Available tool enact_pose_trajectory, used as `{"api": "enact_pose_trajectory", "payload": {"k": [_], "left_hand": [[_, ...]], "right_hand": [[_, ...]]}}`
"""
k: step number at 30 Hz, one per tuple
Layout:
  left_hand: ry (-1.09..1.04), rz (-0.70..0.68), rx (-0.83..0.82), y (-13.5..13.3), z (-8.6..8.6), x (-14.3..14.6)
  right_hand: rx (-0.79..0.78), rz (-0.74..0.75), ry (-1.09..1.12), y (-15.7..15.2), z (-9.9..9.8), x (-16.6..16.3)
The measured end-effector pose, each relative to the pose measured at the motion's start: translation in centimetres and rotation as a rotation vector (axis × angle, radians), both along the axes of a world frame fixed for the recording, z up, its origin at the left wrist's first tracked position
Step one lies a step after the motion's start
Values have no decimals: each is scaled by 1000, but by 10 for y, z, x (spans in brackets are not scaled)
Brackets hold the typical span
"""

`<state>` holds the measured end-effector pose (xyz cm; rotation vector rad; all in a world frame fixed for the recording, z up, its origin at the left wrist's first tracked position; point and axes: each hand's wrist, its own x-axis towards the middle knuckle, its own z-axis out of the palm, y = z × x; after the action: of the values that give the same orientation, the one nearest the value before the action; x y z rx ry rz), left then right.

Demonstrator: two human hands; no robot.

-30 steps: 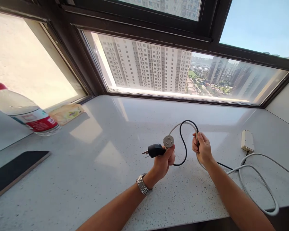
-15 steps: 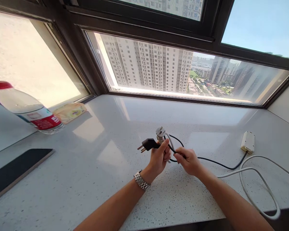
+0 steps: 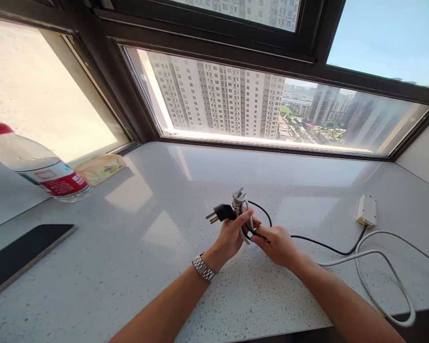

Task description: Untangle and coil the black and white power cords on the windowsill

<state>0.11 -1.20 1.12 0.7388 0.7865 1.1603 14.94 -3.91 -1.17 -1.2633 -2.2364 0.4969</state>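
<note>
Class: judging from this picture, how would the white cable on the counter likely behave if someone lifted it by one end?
The white cable lies in a loose loop, so it is probably floppy and would sag. It looks thicker than the black cable, so perhaps somewhat springier.

Bottle point(image 3: 39, 166), dark board point(image 3: 21, 257) cut by left edge.

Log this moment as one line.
left hand: holds black plug, grey plug | right hand: pinches cables | surface: counter
</note>
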Motion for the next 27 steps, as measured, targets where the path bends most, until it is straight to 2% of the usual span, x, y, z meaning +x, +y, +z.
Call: {"api": "enact_pose_trajectory", "payload": {"k": [4, 7, 10, 12, 15, 19, 22, 27], "left_hand": [[50, -93, 84, -4, -1, 3], [102, -90, 166, -6, -3, 6], [150, 9, 230, -1, -2, 4], [139, 108, 257, 7, 0, -2], [66, 271, 255, 24, 7, -19], [1, 413, 256, 40, 12, -39], [3, 407, 209, 43, 11, -43], [52, 373, 184, 37, 7, -36]], "right_hand": [[-82, -95, -13, 4, -4, 5], [-274, -79, 35, 7, -5, 10], [-489, 42, 97, 8, 0, 18], [-572, 82, 98, 8, 6, 26], [-724, 39, 93, 10, 13, 43], [-921, 36, 276, 13, 13, 58], [-886, -2, 377, 15, 8, 54], [-657, -134, 350, 17, -2, 41]]}}
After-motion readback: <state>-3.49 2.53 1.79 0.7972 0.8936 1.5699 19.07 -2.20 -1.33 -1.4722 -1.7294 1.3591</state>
